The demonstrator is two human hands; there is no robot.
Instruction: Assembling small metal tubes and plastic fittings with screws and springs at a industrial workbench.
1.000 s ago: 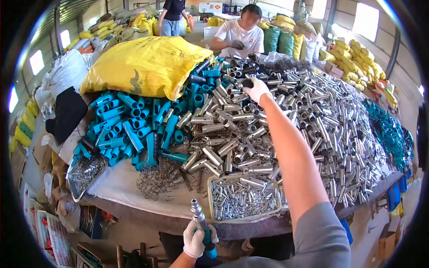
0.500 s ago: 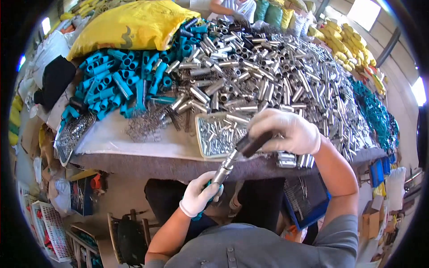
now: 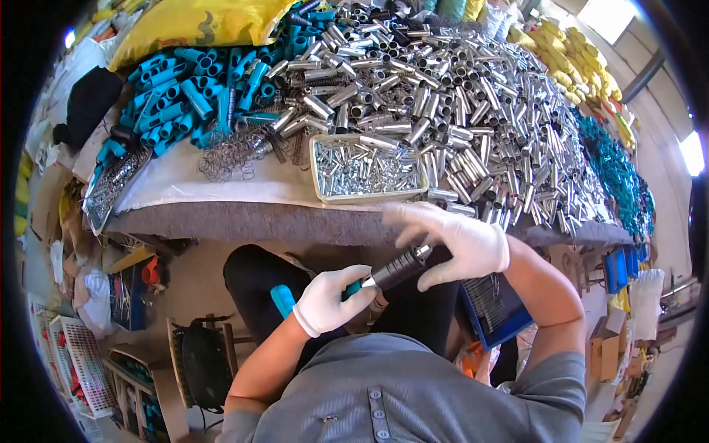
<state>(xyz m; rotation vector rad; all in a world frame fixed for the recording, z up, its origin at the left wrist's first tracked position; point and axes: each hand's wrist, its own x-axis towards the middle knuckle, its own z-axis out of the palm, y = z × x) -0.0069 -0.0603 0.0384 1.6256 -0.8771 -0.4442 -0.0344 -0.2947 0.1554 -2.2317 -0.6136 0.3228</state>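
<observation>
My left hand (image 3: 331, 301) is closed around a tool with a teal handle, black ribbed sleeve and metal tip (image 3: 399, 269). The teal end sticks out to the left of my glove, and the sleeve points up and to the right. At the tip, my right hand (image 3: 465, 247) is open with its fingers spread; some fingers are blurred. Whether it touches the tip I cannot tell. Both hands wear white gloves and are over my lap, in front of the table's near edge.
A tray of small metal parts (image 3: 321, 193) sits at the table's front. Behind it lie heaped silver tubes (image 3: 450, 111), with teal handles (image 3: 166, 111) and loose springs (image 3: 229, 153) to the left. A yellow sack (image 3: 199, 29) lies at the back; a blue crate (image 3: 509, 325) stands below right.
The black sleeve now sits over the tool's metal shaft, which was bare before. My right hand has let go of the sleeve and opened. Both hands appear nearer my body.
</observation>
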